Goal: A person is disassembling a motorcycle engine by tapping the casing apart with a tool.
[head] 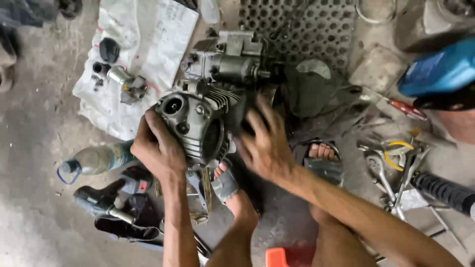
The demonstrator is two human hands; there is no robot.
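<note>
On the concrete floor [34,123], between the person's feet, sits a grey engine [208,94]. Its long axis runs from the finned cylinder head at lower left up to the blocky casing at upper right, and the head's round port faces lower left, toward the camera. The left hand [157,148] cups the lower left side of the head, fingers curled round the metal, so its grip is closed on the engine. The right hand [264,143] lies against the engine's right side with fingers spread and blurred; whether it clamps or only presses, I cannot tell.

Just behind the engine, a perforated metal plate [307,29] lies flat. To the upper left, a white cloth [143,54] carries small dark parts and a carburettor [126,81]. Left of the left wrist a plastic bottle [94,159] lies on its side, with a power drill [101,200] below it. At right, well apart, pliers and wrenches [396,158] lie in a heap, near a red-handled screwdriver [408,110].
</note>
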